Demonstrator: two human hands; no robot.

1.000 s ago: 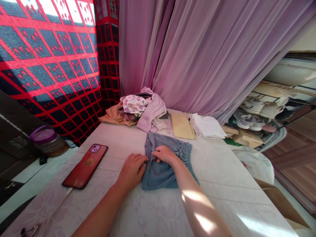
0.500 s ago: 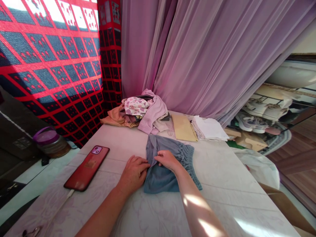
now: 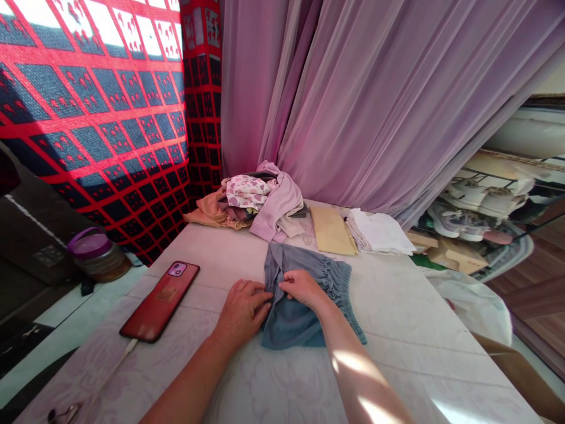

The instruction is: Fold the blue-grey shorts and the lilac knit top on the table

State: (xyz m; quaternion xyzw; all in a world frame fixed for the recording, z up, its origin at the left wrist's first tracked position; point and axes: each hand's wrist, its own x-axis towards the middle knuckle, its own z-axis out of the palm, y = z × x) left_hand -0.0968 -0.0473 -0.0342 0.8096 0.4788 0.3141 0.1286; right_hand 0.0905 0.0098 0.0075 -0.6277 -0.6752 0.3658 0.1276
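Note:
A small blue-grey garment with a gathered elastic waistband (image 3: 346, 294) lies on the table in front of me, its waistband toward the right; whether it is shorts or a skirt I cannot tell. My right hand (image 3: 302, 288) reaches over it, thumb and fingertips pinching a fold of cloth near the left end. At that left edge, my left hand (image 3: 242, 303) rests low on the table, its thumb and index finger closed at the hem and the other fingers bent beside them. Part of the cloth is hidden under my right hand and forearm.
A heap of crumpled clothes (image 3: 265, 200) sits at the table's back, with a folded yellow cloth (image 3: 333, 229) and folded white cloths (image 3: 382, 231) to its right. Left of my hands is a red phone (image 3: 161, 303) on a charging cable. Shoes (image 3: 481, 200) fill a rack at right.
The whole view has shifted slightly, so everything appears a little farther right. Both hands keep nearly the same hold on the garment.

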